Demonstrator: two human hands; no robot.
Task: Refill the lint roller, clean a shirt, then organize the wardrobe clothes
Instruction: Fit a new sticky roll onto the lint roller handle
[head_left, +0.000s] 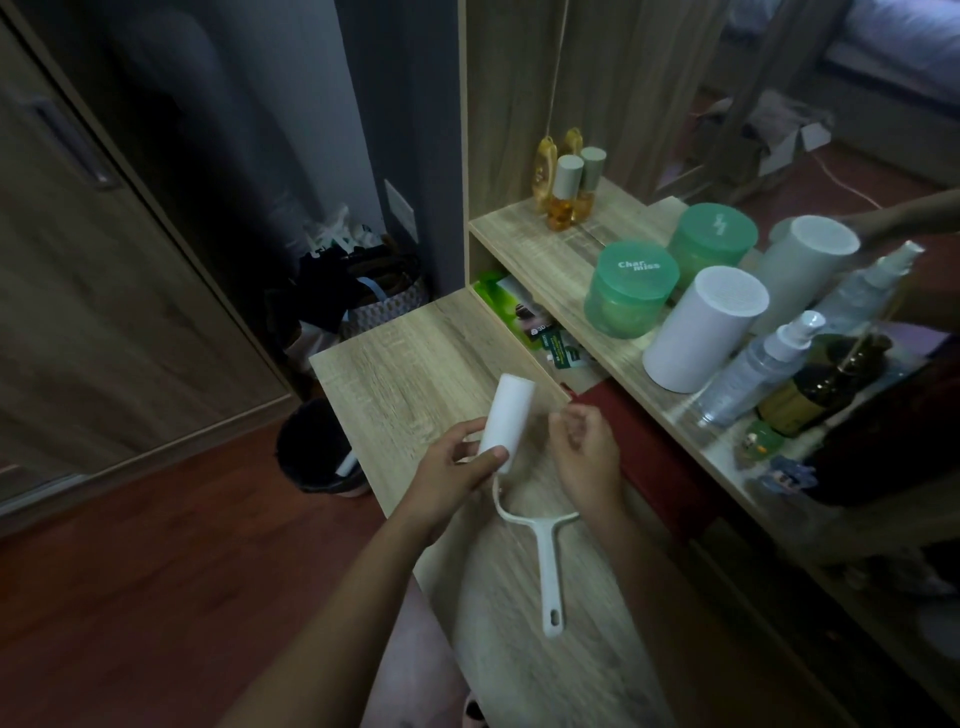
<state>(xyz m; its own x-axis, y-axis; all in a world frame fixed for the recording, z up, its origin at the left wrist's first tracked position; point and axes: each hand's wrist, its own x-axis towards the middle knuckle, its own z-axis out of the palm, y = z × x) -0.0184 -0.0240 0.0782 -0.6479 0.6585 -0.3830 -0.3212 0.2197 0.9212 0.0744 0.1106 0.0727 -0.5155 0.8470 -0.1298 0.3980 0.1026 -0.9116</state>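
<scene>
Head view: your left hand (457, 467) grips the roll (506, 413) over the counter (395, 364). Your right hand (589, 454) is curled just beside it, grasp unclear. The handle (549, 566) extends from the roll toward you.

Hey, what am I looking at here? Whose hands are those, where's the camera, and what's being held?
No machine here: a person wears a camera on the head, looking down at their own hands. The left hand grips a white lint roll; the right hand is curled beside it, and I cannot tell whether it holds anything. The lint roller handle lies on the wooden desk, its fork reaching the roll's lower end. On the shelf to the right stand green jars, white canisters and spray bottles.
</scene>
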